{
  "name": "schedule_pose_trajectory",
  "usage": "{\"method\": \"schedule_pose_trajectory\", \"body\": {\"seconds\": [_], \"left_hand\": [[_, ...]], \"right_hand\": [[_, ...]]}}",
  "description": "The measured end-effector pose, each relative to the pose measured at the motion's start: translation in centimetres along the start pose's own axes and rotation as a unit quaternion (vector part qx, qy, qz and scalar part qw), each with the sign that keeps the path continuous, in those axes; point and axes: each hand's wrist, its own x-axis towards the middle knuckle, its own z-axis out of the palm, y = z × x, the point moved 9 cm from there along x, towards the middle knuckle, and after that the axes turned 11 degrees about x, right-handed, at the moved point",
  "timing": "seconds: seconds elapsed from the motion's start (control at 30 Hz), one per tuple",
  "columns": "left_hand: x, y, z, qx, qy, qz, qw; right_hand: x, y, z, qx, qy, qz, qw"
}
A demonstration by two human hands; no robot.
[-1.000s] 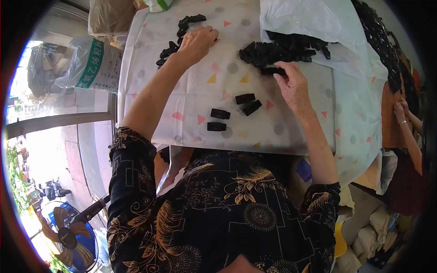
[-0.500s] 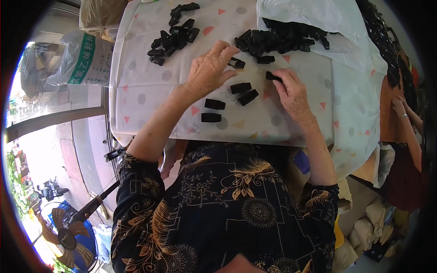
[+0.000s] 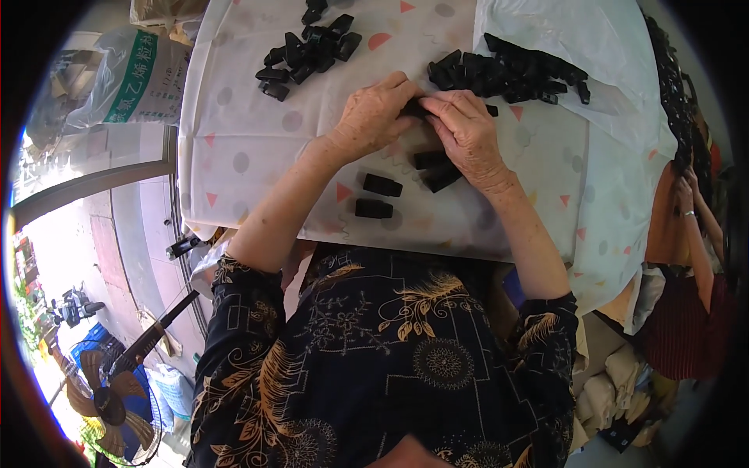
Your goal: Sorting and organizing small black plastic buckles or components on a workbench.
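My left hand and my right hand meet over the table, fingertips pinched together around a small black plastic part. The fingers cover most of it. Just below my right hand lie two similar black blocks, partly hidden by its fingers. Nearer to me, a pair of black blocks rests one above the other. Beyond my right hand spreads a heap of black parts. Another loose heap sits past my left hand.
A pale patterned cloth covers the table. White plastic sheeting lies at the far right. A filled sack stands left of the table, and a fan is at lower left. Another person's hands show at the right edge.
My right hand has moved left and up with a black part, meeting my left hand, which held an open-framed black piece. The whole view has shifted slightly.
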Motion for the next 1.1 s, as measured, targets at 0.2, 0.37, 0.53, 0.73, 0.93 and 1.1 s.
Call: {"method": "schedule_pose_trajectory", "body": {"seconds": [0.2,0.37,0.53,0.73,0.93,1.1], "left_hand": [[-0.4,-0.3,-0.1,-0.029,0.016,0.001,0.999],[0.0,-0.3,-0.1,-0.027,0.011,0.01,1.0],[-0.4,-0.4,-0.2,-0.023,0.022,0.01,0.999],[-0.4,-0.2,-0.3,-0.008,0.042,0.017,0.999],[0.0,-1.3,-1.9,0.069,0.038,-0.018,0.997],[2.1,-9.0,-7.6,0.282,0.115,-0.155,0.94]], "right_hand": [[0.0,-1.2,0.1,-0.062,-0.032,-0.048,0.996],[-0.1,0.4,0.3,-0.019,-0.027,0.016,0.999],[-0.3,-0.6,0.8,-0.098,-0.038,-0.025,0.994],[-1.2,-1.1,1.2,-0.168,-0.098,-0.044,0.98],[-2.2,0.8,-1.9,-0.066,-0.031,-0.012,0.997],[-3.2,5.4,-6.5,-0.057,0.069,0.118,0.989]]}}
